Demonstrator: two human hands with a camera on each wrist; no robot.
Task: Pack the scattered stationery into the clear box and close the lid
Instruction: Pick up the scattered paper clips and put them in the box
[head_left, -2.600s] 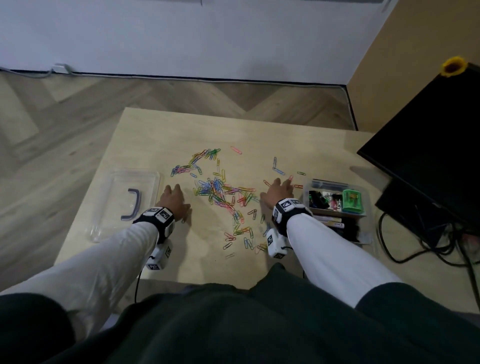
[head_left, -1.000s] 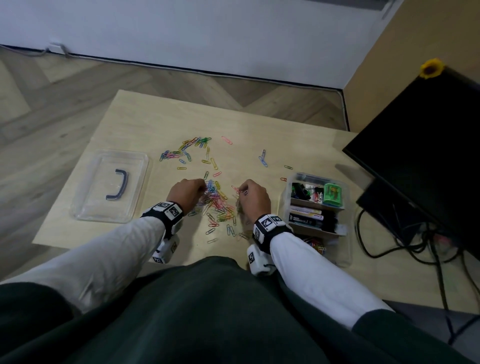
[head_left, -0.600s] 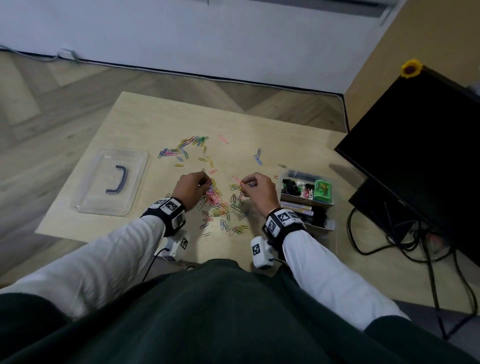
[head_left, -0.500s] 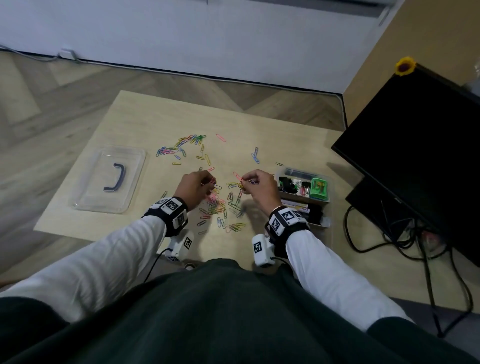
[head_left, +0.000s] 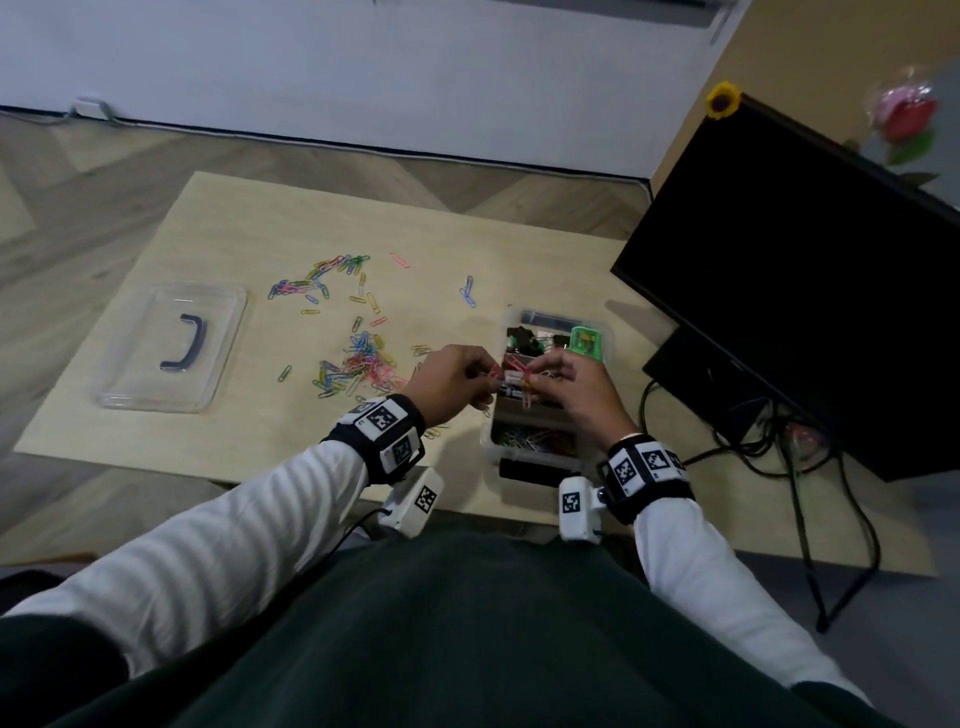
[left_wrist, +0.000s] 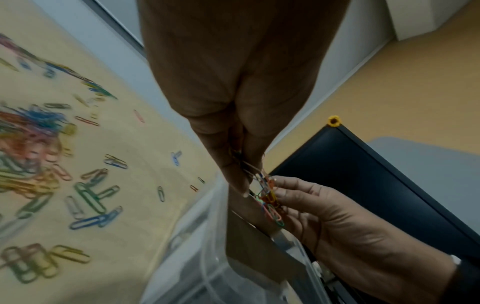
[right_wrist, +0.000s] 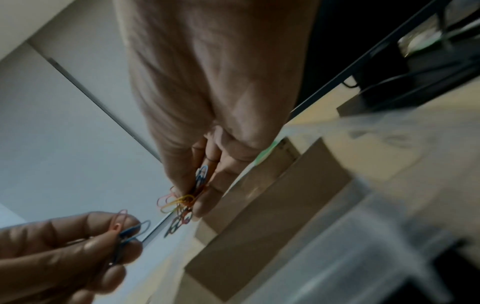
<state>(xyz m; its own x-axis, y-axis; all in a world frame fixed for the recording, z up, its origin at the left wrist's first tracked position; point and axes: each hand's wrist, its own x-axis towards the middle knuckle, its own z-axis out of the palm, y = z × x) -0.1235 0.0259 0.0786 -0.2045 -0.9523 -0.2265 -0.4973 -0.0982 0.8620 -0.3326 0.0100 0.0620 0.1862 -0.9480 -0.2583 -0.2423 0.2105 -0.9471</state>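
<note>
Both hands hover above the open clear box (head_left: 489, 431), each pinching a small bunch of coloured paper clips. My left hand (head_left: 480, 375) pinches a few clips (left_wrist: 255, 174) between thumb and fingers. My right hand (head_left: 540, 376) holds a tangled bunch of clips (right_wrist: 182, 202) that hangs over the box. The box holds black binder clips, a green item (head_left: 587, 343) and other stationery. More loose paper clips (head_left: 358, 364) lie scattered on the wooden table (head_left: 234, 228) left of the box. The clear lid (head_left: 135, 384) with its dark handle lies at the table's left end.
A black monitor (head_left: 810, 270) stands at the right, close to the box, with cables (head_left: 800, 467) trailing over the table's right end. A second scatter of clips (head_left: 322, 280) lies further back. The table's near edge runs just under my wrists.
Both hands gathered clips from the pile at the table's middle, lifted them and carried them right, and now hold them over the box. The head view has shifted.
</note>
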